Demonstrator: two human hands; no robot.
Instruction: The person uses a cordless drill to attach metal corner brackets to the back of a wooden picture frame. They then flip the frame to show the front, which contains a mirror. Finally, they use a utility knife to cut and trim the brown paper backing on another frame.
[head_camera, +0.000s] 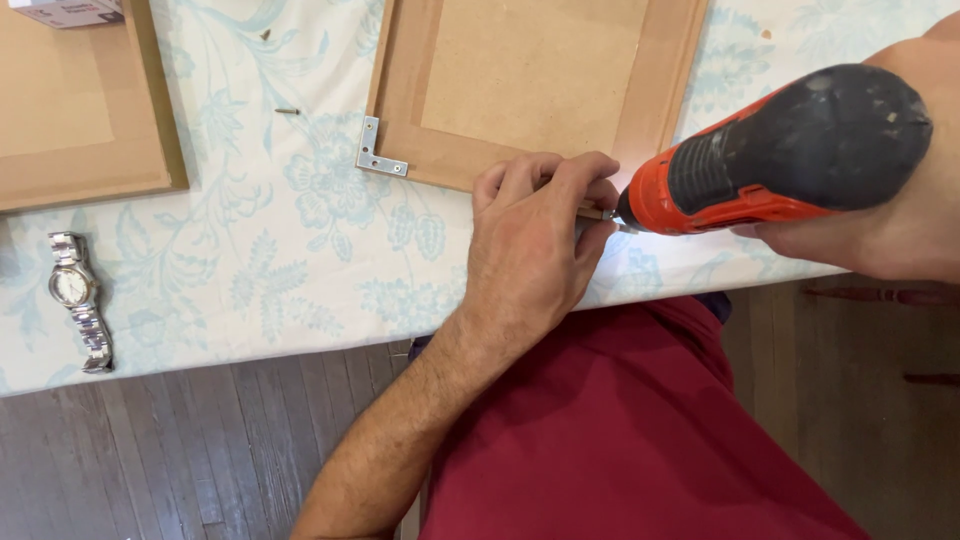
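Left hand (530, 245) pinching bit, right hand (880, 240) holding orange drill (780, 160)

left hand (535, 245): knuckles up at the near edge of the wooden frame (535, 85), fingertips pinched around the bit at the drill's nose
right hand (880, 235): wrapped around the grip of the drill (775, 165), mostly hidden behind it
drill: orange and black, lying level, nose pointing at the left hand, a small light glowing at the tip
wooden frame: flat on the tablecloth (290, 260), back side up
bracket (377, 155): metal L-shape on the frame's near left corner
screw (288, 111): loose on the cloth, left of the frame
watch (77, 298): metal band, near the table edge
second board (80, 110): far left
shirt (620, 420): red, below the table edge
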